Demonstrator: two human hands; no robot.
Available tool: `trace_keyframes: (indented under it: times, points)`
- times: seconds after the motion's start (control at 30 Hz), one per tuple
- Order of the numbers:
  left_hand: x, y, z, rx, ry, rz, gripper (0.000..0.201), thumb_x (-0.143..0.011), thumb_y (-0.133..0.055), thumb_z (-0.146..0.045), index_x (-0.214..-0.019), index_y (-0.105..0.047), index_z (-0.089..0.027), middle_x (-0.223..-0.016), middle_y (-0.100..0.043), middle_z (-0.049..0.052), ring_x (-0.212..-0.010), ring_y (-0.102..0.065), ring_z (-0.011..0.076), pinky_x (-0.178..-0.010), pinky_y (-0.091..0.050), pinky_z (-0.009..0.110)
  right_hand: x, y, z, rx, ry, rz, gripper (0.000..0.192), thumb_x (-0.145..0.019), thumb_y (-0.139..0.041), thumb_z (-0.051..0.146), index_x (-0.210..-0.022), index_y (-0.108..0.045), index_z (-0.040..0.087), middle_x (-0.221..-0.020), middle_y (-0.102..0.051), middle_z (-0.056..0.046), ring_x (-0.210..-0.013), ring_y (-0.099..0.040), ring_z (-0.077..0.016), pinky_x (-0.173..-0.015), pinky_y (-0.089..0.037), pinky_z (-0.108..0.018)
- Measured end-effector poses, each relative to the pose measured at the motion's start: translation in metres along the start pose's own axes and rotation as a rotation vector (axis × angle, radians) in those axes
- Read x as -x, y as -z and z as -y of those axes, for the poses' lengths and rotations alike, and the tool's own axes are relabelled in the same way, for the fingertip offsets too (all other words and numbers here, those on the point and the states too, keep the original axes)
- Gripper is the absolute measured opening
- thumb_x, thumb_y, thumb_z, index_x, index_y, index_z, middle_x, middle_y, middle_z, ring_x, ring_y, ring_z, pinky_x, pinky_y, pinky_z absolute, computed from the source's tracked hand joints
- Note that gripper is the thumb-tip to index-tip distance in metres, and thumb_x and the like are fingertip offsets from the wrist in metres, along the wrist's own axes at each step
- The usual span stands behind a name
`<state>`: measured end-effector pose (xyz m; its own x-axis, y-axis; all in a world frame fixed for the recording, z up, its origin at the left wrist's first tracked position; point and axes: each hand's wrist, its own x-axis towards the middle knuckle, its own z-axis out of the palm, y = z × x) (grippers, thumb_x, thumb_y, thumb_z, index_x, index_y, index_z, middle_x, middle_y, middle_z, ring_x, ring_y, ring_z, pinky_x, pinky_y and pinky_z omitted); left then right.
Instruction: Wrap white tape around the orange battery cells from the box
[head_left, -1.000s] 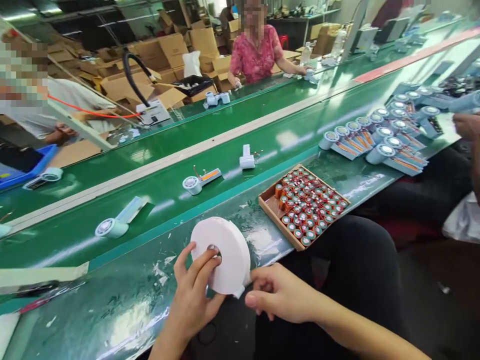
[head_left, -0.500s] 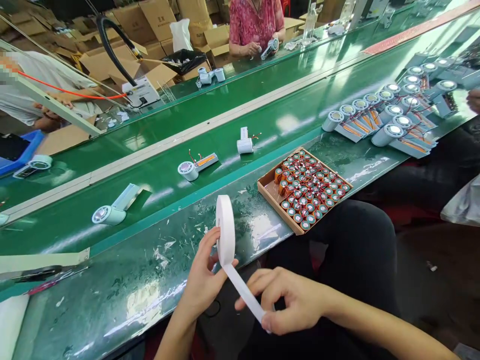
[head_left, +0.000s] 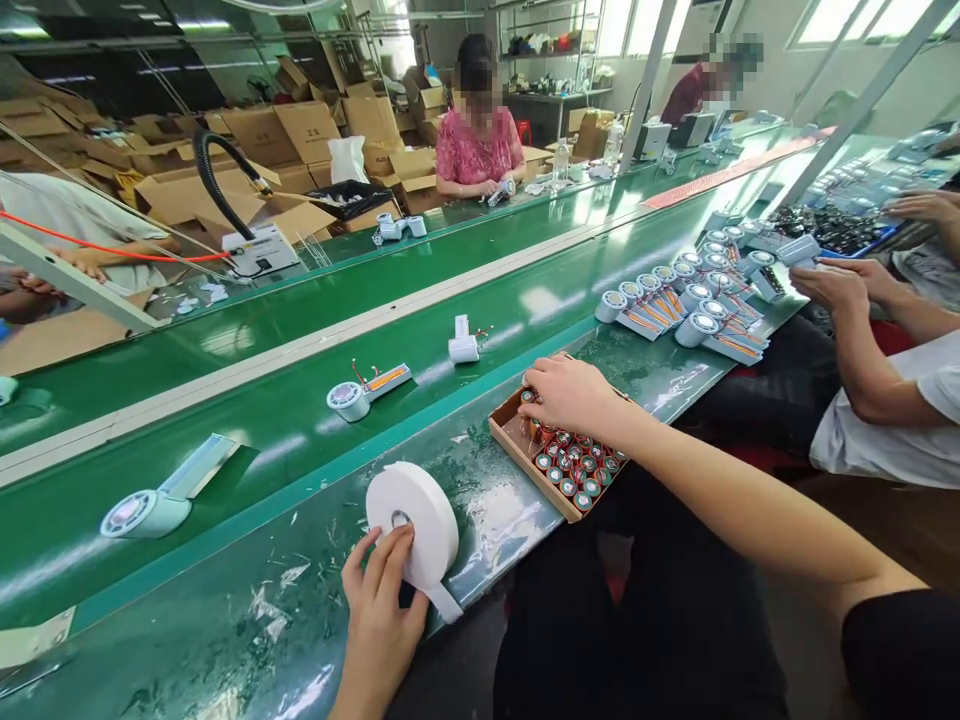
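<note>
- Left hand (head_left: 384,592): clamped on the tape roll, fingertips at the centre hole, thumb low by the rim.
- Tape roll (head_left: 435,520), white, one: in the left hand, over the bench (head_left: 187,620); on edge, tilted, one flat face towards the left fingers, its axis through the hole running off to their right.
- Loose tape end (head_left: 447,603): from the roll's bottom, right of the left thumb, its length pointing down and right.
- Right hand (head_left: 574,393): well apart from the left, fingers curled down into the tray; cannot tell whether they grip anything.
- Cardboard tray (head_left: 531,475): under the right hand.
- Small wired cylinders (head_left: 577,468), many: in the tray, mostly upright, below the right hand.
- Pale blue shells (head_left: 349,400), three: on the green belt (head_left: 285,350), beyond the hands.
</note>
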<state>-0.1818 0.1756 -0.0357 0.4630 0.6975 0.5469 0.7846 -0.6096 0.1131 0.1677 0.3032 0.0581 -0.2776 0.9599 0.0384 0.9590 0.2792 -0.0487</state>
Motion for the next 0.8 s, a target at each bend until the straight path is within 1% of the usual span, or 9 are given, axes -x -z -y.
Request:
trace_keyframes:
  times: [0.1, 0.2, 0.3, 0.37, 0.5, 0.57, 0.67, 0.73, 0.8]
  points:
    - [0.001, 0.000, -0.001, -0.005, -0.003, 0.011, 0.044, -0.089, -0.058, -0.003, -0.132, -0.051, -0.005, -0.129, -0.058, 0.021, -0.129, -0.044, 0.0372, -0.104, -0.043, 0.054, -0.012, -0.018, 0.009, 0.030, -0.030, 0.018, 0.038, -0.097, -0.059, 0.047, -0.103, -0.074, 0.013, -0.105, -0.065, -0.012, -0.106, -0.059, -0.0306, -0.087, -0.047, -0.041]
    - [0.004, 0.002, -0.001, 0.000, 0.004, 0.039, 0.045, -0.087, -0.056, 0.001, -0.131, -0.051, -0.007, -0.130, -0.058, 0.019, -0.129, -0.043, 0.0363, -0.104, -0.044, 0.054, -0.012, -0.029, 0.012, -0.027, -0.036, -0.007, 0.030, -0.093, -0.060, 0.040, -0.098, -0.075, 0.014, -0.102, -0.063, -0.011, -0.107, -0.059, -0.0287, -0.089, -0.046, -0.039]
    - [0.004, 0.009, -0.004, 0.003, 0.021, 0.051, 0.047, -0.086, -0.058, 0.002, -0.131, -0.052, -0.008, -0.129, -0.059, 0.016, -0.131, -0.042, 0.0371, -0.106, -0.043, 0.055, -0.007, -0.025, 0.003, -0.224, -0.057, -0.026, 0.020, -0.087, -0.065, 0.035, -0.089, -0.075, 0.017, -0.095, -0.063, -0.006, -0.094, -0.060, -0.0220, -0.087, -0.045, -0.037]
    - [0.001, 0.016, -0.007, -0.001, 0.016, 0.038, 0.047, -0.085, -0.060, 0.003, -0.130, -0.053, -0.009, -0.127, -0.060, 0.016, -0.131, -0.043, 0.0376, -0.105, -0.044, 0.056, 0.002, -0.015, -0.005, -0.435, -0.045, -0.132, 0.017, -0.087, -0.069, 0.035, -0.085, -0.074, 0.019, -0.093, -0.062, -0.002, -0.089, -0.059, -0.0169, -0.086, -0.045, -0.034]
    - [-0.008, 0.026, -0.015, 0.016, 0.013, 0.047, 0.051, -0.083, -0.062, 0.006, -0.131, -0.053, -0.012, -0.129, -0.060, 0.014, -0.135, -0.041, 0.0371, -0.108, -0.043, 0.055, 0.036, 0.001, -0.011, -0.890, 0.042, -0.354, 0.022, -0.099, -0.062, 0.040, -0.109, -0.067, 0.021, -0.108, -0.056, -0.005, -0.097, -0.058, -0.0136, -0.086, -0.049, -0.029]
    - [-0.014, 0.028, -0.019, 0.023, -0.010, 0.055, 0.056, -0.082, -0.061, 0.009, -0.132, -0.054, -0.015, -0.130, -0.062, 0.012, -0.137, -0.040, 0.0360, -0.110, -0.041, 0.054, 0.056, 0.003, -0.006, -0.997, 0.094, -0.393, 0.023, -0.105, -0.054, 0.035, -0.121, -0.060, 0.020, -0.120, -0.053, -0.008, -0.109, -0.057, -0.0147, -0.097, -0.049, -0.031]
    - [-0.025, 0.030, -0.024, 0.005, -0.075, 0.067, 0.059, -0.080, -0.064, 0.009, -0.132, -0.057, -0.018, -0.128, -0.065, 0.007, -0.136, -0.041, 0.0350, -0.110, -0.041, 0.047, 0.082, 0.001, 0.009, -1.102, 0.091, -0.265, 0.022, -0.108, -0.048, 0.035, -0.122, -0.056, 0.020, -0.120, -0.060, -0.008, -0.110, -0.060, -0.0154, -0.100, -0.048, -0.032]
    - [-0.033, 0.031, -0.027, -0.019, -0.154, 0.088, 0.057, -0.081, -0.065, 0.007, -0.132, -0.059, -0.018, -0.129, -0.066, 0.006, -0.135, -0.041, 0.0356, -0.111, -0.039, 0.046, 0.092, 0.002, 0.019, -1.180, 0.038, -0.136, 0.023, -0.106, -0.052, 0.039, -0.116, -0.060, 0.019, -0.106, -0.067, -0.005, -0.094, -0.064, -0.0139, -0.085, -0.051, -0.026]
    - [-0.042, 0.034, -0.029, -0.031, -0.255, 0.117, 0.052, -0.085, -0.059, 0.006, -0.132, -0.061, -0.016, -0.131, -0.065, 0.005, -0.135, -0.041, 0.0328, -0.116, -0.033, 0.047, 0.097, 0.007, 0.026, -1.126, 0.026, -0.088, 0.022, -0.104, -0.055, 0.038, -0.110, -0.065, 0.019, -0.097, -0.069, -0.002, -0.085, -0.065, -0.0128, -0.077, -0.049, -0.024]
